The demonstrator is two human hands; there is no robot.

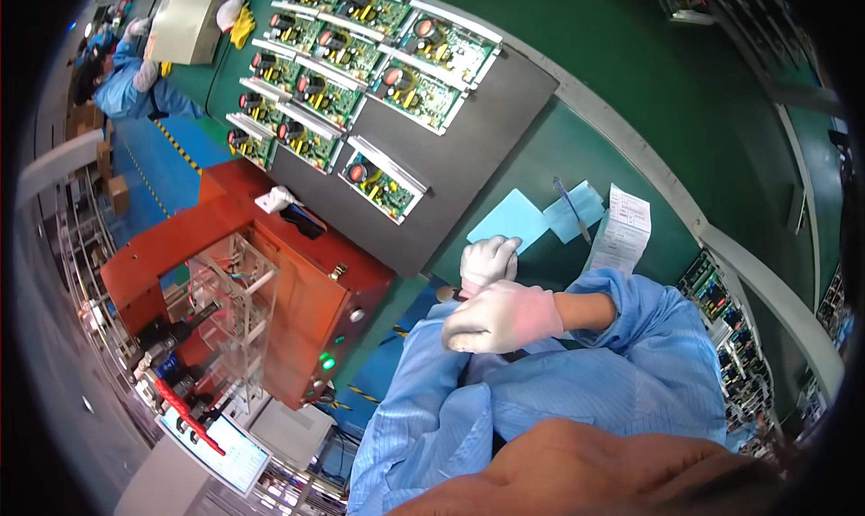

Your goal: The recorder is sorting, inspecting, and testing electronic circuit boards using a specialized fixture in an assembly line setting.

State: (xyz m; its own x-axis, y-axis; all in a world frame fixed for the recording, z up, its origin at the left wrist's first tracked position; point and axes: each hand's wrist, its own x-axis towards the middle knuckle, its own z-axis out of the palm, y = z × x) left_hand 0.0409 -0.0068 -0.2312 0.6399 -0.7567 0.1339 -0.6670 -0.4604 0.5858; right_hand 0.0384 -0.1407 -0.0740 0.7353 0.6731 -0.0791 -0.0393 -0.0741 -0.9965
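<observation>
My left hand (487, 262), in a white glove, is held in front of my body with its fingers curled in; nothing shows in it. My right hand (502, 319), in a white glove with a pinkish patch, crosses close to the left wrist. Its fingers bend down and together by the left blue sleeve (405, 394); whatever they grip is hidden. Just beyond the hands lie a light blue sheet (507, 223) and a smaller blue sheet (577, 212) with a pen (571, 208) across it. A printed paper slip (623, 228) lies to their right.
Several green circuit boards with metal strips (387, 181) stand on a dark grey mat (491, 124). An orange machine (311, 336) with a lit green button is at left. More circuit boards (734, 345) are at right. A person in blue (131, 88) works at the far left.
</observation>
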